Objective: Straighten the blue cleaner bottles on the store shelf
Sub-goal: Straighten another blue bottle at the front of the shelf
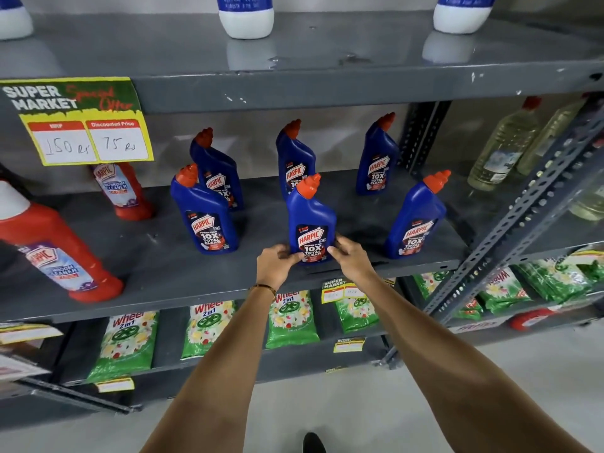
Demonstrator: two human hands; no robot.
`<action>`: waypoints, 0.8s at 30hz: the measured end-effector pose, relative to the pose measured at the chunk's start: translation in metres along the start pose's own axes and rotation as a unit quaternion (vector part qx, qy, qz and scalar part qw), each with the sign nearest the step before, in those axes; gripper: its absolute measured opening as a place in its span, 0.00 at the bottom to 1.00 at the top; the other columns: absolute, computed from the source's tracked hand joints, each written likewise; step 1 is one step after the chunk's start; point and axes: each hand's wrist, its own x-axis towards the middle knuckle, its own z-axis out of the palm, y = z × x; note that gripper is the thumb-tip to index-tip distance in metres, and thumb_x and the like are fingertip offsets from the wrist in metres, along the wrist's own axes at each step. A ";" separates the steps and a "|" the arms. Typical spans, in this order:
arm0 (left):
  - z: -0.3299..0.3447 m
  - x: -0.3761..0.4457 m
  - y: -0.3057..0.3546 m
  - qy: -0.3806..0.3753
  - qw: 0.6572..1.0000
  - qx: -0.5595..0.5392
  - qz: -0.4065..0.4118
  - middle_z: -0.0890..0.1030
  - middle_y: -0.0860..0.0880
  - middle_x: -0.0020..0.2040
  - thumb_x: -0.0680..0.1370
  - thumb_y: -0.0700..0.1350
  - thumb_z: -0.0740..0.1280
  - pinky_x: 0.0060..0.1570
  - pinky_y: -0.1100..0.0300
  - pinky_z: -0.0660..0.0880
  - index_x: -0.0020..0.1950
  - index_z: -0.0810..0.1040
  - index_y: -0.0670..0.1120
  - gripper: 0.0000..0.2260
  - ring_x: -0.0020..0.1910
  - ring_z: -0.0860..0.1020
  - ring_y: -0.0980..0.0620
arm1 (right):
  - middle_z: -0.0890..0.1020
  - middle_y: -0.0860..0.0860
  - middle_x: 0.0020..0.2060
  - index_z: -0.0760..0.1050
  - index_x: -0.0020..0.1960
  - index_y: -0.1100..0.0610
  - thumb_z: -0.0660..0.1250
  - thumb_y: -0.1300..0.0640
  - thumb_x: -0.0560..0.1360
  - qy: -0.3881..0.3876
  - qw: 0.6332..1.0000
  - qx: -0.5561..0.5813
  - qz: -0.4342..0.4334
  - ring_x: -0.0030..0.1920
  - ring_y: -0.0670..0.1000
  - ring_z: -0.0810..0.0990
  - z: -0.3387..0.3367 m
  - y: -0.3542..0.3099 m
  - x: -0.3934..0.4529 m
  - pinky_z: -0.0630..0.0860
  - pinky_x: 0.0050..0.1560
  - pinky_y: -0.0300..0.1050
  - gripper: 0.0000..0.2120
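Standing upright between both hands: front-centre blue plastic cleaner bottle (311,223), orange cap; left hand (276,263) and right hand (351,256) fingers gripped its base.

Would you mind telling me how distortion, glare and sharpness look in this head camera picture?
Head view: wide-angle bending tilts the outer bottles and bows the upper shelf, whose glossy top mirrors the white bottles; the held blue bottle reads sharp; clear bottles at right look soft.
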 end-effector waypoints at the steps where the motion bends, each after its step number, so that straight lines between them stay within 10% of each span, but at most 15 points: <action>1: 0.000 -0.003 0.000 -0.002 1.000 -0.002 -0.001 0.83 0.37 0.52 0.70 0.43 0.73 0.55 0.48 0.78 0.53 0.79 0.37 0.15 0.51 0.81 0.40 | 0.79 0.56 0.62 0.70 0.67 0.59 0.62 0.61 0.77 0.001 1.000 -0.001 -0.001 0.63 0.54 0.76 -0.001 0.001 -0.002 0.71 0.62 0.44 0.18; 24: -0.015 -0.015 -0.007 -0.012 1.000 0.018 -0.006 0.79 0.39 0.61 0.70 0.45 0.74 0.63 0.51 0.73 0.63 0.73 0.37 0.25 0.60 0.77 0.43 | 0.78 0.56 0.63 0.66 0.69 0.59 0.67 0.56 0.73 0.046 0.995 0.010 0.087 0.63 0.55 0.75 0.001 -0.004 -0.016 0.71 0.65 0.52 0.26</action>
